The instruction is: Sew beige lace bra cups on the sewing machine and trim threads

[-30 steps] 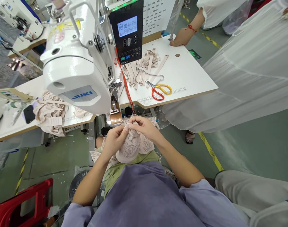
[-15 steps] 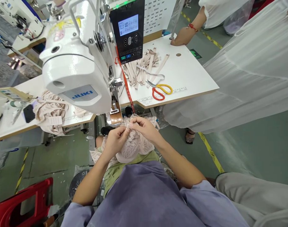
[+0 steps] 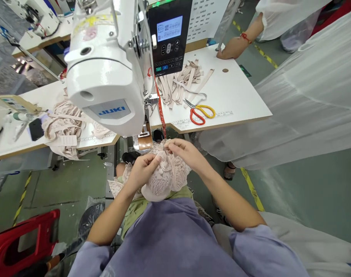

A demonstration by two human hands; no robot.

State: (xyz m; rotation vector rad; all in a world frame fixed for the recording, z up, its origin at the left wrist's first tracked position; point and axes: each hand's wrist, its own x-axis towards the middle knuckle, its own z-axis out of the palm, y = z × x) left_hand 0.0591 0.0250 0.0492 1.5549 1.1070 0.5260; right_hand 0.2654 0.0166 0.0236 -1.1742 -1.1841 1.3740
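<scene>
A pale pink lace bra piece [image 3: 166, 179] rests in my lap, just below the sewing machine's presser foot. My left hand [image 3: 142, 171] is closed, pinching the upper edge of the lace. Close beside it my right hand [image 3: 187, 154] also pinches the top of the lace, fingers pressed together. A white JUKI sewing machine [image 3: 106, 73] with a black control panel [image 3: 169, 36] towers right above both hands.
On the white table [image 3: 239, 100] lie red-and-yellow scissors [image 3: 200, 111] and a heap of beige straps [image 3: 178, 82]. More lace pieces [image 3: 62, 123] and a phone [image 3: 36, 129] sit at left. Another person's hand [image 3: 234, 48] rests on the table's far edge; a white-clad person stands right. A red stool [image 3: 22, 240] is lower left.
The view has shifted a little rightward. My right hand has moved slightly up and right along the lace's edge; my left hand keeps its pinch.
</scene>
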